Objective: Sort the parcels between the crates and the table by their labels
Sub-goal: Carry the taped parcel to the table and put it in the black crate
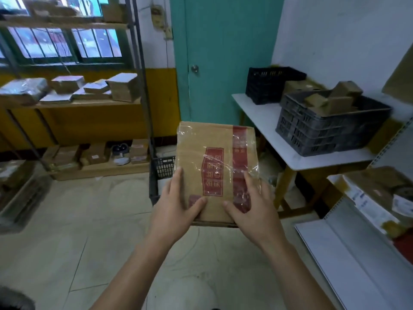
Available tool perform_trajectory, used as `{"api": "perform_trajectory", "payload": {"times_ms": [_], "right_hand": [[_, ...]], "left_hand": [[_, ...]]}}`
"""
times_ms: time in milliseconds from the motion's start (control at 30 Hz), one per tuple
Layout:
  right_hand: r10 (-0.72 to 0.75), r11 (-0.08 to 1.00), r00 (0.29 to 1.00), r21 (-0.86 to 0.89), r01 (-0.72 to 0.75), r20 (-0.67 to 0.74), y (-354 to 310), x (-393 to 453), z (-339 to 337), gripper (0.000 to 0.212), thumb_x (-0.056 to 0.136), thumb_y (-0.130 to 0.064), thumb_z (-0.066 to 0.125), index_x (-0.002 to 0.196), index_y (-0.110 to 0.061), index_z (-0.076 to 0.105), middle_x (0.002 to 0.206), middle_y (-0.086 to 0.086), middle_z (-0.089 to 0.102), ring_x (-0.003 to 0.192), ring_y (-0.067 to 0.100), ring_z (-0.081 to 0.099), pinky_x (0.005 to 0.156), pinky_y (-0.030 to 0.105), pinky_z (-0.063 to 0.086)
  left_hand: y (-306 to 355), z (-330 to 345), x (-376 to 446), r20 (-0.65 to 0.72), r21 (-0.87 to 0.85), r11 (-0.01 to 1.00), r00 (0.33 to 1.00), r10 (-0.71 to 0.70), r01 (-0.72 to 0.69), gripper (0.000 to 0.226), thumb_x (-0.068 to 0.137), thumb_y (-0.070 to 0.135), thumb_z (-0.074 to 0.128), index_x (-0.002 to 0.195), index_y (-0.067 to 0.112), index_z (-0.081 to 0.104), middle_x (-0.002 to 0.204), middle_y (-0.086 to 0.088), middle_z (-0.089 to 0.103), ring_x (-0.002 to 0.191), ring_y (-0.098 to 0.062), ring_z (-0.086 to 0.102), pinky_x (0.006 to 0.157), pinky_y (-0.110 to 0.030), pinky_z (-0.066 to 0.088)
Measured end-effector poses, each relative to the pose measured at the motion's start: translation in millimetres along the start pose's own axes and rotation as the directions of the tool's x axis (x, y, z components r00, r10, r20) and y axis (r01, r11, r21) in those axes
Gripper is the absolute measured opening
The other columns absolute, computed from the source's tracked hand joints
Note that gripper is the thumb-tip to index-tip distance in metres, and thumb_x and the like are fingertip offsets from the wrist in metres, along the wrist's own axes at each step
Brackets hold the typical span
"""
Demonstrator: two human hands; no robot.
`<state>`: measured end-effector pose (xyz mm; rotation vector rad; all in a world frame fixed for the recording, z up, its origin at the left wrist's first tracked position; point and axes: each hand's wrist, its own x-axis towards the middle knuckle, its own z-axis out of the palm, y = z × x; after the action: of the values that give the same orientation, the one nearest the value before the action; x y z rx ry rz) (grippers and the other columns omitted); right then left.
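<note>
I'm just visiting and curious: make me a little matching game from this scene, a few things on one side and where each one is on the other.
Things:
1. taped cardboard parcel
2. grey crate
3. black crate
4. white-wrapped packets

Places:
A. far end of the white table, by the door
B. middle shelf of the rack under the window
C. held between both hands
D. near end of the white table, full of small boxes

Pairs: 1-C, 2-D, 3-A, 4-B
</note>
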<state>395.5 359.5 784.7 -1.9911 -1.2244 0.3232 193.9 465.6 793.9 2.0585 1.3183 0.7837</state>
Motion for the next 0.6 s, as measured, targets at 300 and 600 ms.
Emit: {"api": "perform_trajectory", "payload": {"times_ms": [300,600], "right_hand": [[-0.013,1.000,0.999,0.026,0.014,-0.035,27,147,5,0.100,0.090,-0.069,0.071,0.165,-0.054,0.007,0.169,-0.017,0.012,0.147,0.016,0.043,0.101,0.031,0.048],[-0.002,1.000,1.000,0.002,0.002,0.015,37,261,30,0.101,0.092,-0.067,0.071,0.167,-0.053,0.005,0.169,-0.017,0.011,0.147,0.017,0.042,0.099,0.028,0.043]], "left_hand": [[21,38,146,0.012,0.061,0.998,1.000,0.017,-0.018,0.107,0.088,0.071,0.069,0.166,0.047,-0.001,0.169,0.007,0.028,0.143,-0.020,0.048,0.105,-0.050,0.054],[3,66,259,0.018,0.007,1.000,1.000,-0.017,0.017,0.109,0.085,0.071,0.072,0.164,0.053,-0.002,0.169,0.011,0.027,0.144,-0.018,0.046,0.108,-0.052,0.054]]}}
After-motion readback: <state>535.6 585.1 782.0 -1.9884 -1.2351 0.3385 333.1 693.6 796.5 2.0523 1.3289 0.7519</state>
